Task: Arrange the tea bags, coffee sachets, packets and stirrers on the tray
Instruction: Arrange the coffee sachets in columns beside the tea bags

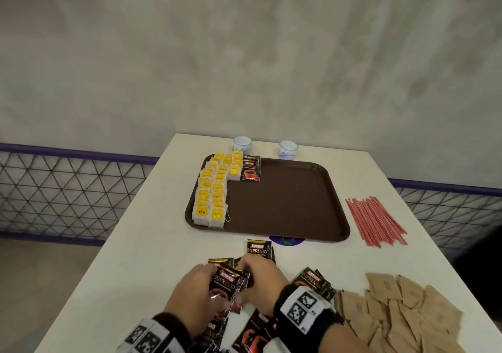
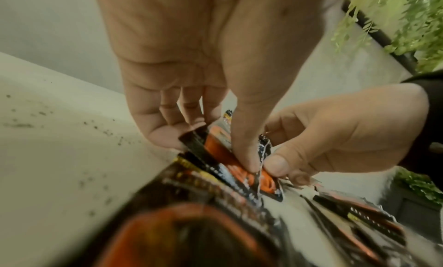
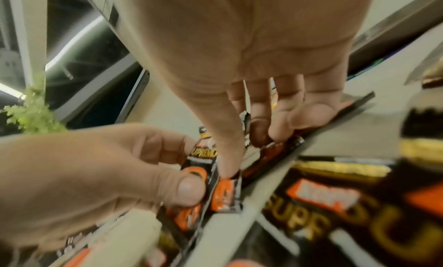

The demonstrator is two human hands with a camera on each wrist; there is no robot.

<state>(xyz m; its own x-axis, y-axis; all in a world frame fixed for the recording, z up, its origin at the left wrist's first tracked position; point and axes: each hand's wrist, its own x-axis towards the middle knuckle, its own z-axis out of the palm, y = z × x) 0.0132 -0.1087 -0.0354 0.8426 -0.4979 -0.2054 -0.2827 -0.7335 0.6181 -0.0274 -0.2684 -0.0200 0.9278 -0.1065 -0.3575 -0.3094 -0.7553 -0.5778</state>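
Observation:
A brown tray [image 1: 288, 211] lies mid-table. Yellow-tagged tea bags [image 1: 213, 192] fill its left side in rows, and one black coffee sachet [image 1: 251, 168] lies beside them at the back. Loose coffee sachets [image 1: 315, 280] are scattered at the table's near edge. My left hand [image 1: 214, 279] pinches one upright coffee sachet [image 1: 226, 284] between thumb [image 2: 246, 157] and fingers [image 2: 167, 136]. My right hand [image 1: 251, 267] is close against it, with its thumb [image 3: 227, 157] and curled fingers [image 3: 287, 123] pinching another sachet [image 3: 271, 153] from the pile. Red stirrers [image 1: 376, 221] and brown packets [image 1: 402, 306] lie on the table to the right.
Two small white cups [image 1: 242, 144] [image 1: 288, 149] stand behind the tray. A purple disc [image 1: 286, 241] shows under the tray's front rim. The white table [image 1: 152, 244] drops off at left and right, with a mesh fence [image 1: 68, 189] beyond.

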